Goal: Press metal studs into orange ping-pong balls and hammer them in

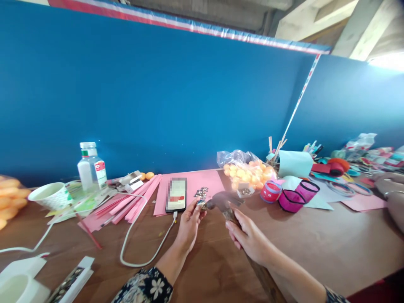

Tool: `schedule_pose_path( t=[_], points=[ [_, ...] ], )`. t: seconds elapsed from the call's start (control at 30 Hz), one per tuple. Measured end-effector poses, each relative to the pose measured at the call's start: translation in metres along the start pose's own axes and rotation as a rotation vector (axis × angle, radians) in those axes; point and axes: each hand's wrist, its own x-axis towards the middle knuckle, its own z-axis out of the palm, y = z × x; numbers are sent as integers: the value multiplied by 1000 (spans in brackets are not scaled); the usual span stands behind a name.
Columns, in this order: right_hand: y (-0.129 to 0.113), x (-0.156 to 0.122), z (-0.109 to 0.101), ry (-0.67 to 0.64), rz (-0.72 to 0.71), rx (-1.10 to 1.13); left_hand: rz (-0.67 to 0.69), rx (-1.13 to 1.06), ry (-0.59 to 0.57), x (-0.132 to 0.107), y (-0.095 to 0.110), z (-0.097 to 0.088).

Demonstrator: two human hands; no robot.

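My left hand [189, 223] pinches a small shiny metal piece [202, 204] between thumb and fingers; its exact kind is too small to tell. My right hand [248, 235] is wrapped around the wooden handle of a hammer [267, 280]. The hammer's head is blurred by motion and lies close beside the metal piece, and I cannot tell whether they touch. Behind my left fingers, a little heap of silvery metal bits [202, 192] lies on pink paper [213, 179]. A phone [176, 195] with a white cable lies left of the heap.
A small box [245, 191] of metal bits and a bag of orange balls [243, 172] stand behind the hammer. Pink pouches [292, 200] are at right. A glass bottle [91, 166], a paper cup [52, 195] and pink strips [132, 202] are at left. Another person's arm [391, 193] rests far right.
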Motion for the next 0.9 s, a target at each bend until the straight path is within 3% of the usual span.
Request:
schedule_pose_path(
  t=[0.9],
  points=[
    [-8, 4, 8, -2, -3, 52, 14, -6, 19, -1, 2, 1]
  ],
)
